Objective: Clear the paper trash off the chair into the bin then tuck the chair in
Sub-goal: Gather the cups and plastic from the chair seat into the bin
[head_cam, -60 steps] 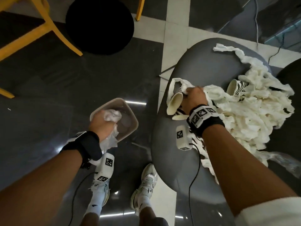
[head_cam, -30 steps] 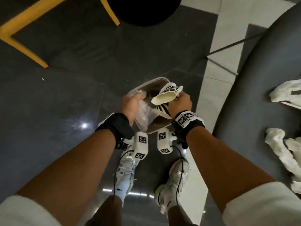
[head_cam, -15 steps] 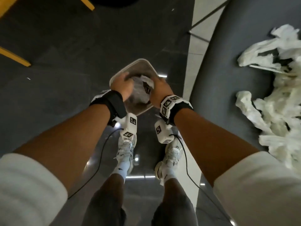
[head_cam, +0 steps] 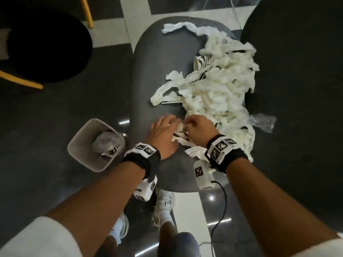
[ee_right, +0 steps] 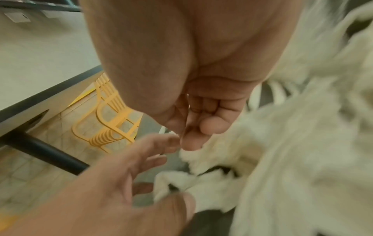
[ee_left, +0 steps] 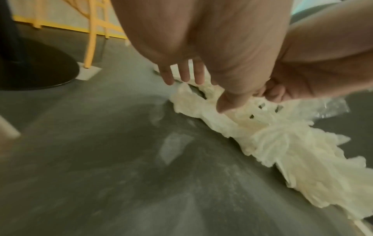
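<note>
A big heap of white paper strips [head_cam: 219,89] covers the right half of the grey chair seat [head_cam: 157,71], with a striped paper cup [head_cam: 201,62] lying in it. My left hand [head_cam: 163,134] rests flat on the seat at the heap's near edge, fingers straight [ee_left: 185,73]. My right hand [head_cam: 198,128] is beside it, fingers curled down [ee_right: 193,127] into the paper strips [ee_right: 282,159]. The beige bin [head_cam: 81,134] stands on the floor left of the chair. It holds crumpled plastic and striped cups.
A clear plastic wrapper [head_cam: 263,121] lies at the heap's right edge. A black round table base [head_cam: 46,47] and yellow chair legs [head_cam: 87,12] stand at the far left. A dark round surface [head_cam: 297,71] borders the chair on the right. A cable [head_cam: 220,210] hangs by my feet.
Both hands left the bin, where they had pushed the striped cups and plastic in, and moved right onto the chair seat at the paper heap. The cups now lie in the bin.
</note>
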`<control>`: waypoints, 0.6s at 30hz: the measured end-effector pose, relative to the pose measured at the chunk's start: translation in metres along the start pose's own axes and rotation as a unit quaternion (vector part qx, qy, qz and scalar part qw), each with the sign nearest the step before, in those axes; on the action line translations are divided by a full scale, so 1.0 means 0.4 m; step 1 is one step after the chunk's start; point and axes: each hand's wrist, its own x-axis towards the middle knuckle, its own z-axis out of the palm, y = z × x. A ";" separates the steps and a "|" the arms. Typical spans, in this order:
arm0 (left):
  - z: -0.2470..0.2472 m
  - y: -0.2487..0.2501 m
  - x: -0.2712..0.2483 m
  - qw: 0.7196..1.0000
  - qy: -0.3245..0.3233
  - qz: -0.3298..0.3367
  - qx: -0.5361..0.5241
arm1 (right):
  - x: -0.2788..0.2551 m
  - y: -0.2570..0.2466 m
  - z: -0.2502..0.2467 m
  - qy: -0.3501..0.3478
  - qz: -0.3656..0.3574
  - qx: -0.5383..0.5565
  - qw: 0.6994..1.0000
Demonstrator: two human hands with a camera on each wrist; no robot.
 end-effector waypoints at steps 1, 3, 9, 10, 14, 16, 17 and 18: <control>0.019 0.022 0.024 0.999 -0.036 0.004 0.033 | -0.007 0.032 -0.036 0.003 0.003 -0.012 1.000; 0.044 0.040 0.057 0.993 -0.072 0.007 0.089 | -0.017 0.078 -0.079 0.018 -0.009 -0.071 0.997; -0.005 -0.038 0.057 0.997 -0.006 -0.077 -0.028 | -0.032 0.135 -0.101 0.050 -0.050 -0.216 0.974; -0.027 -0.060 0.047 0.993 0.012 -0.106 -0.055 | -0.034 0.137 -0.099 0.046 -0.050 -0.239 0.969; -0.099 -0.130 0.003 0.974 0.099 -0.180 -0.094 | -0.026 0.140 -0.085 0.047 -0.046 -0.312 0.948; -0.106 -0.146 -0.012 0.966 0.135 -0.192 -0.105 | -0.023 0.137 -0.082 0.040 -0.037 -0.335 0.941; -0.103 -0.147 -0.015 0.965 0.136 -0.196 -0.109 | -0.024 0.134 -0.083 0.036 -0.033 -0.343 0.938; -0.100 -0.143 -0.019 0.964 0.137 -0.198 -0.115 | -0.025 0.129 -0.083 0.035 -0.033 -0.349 0.936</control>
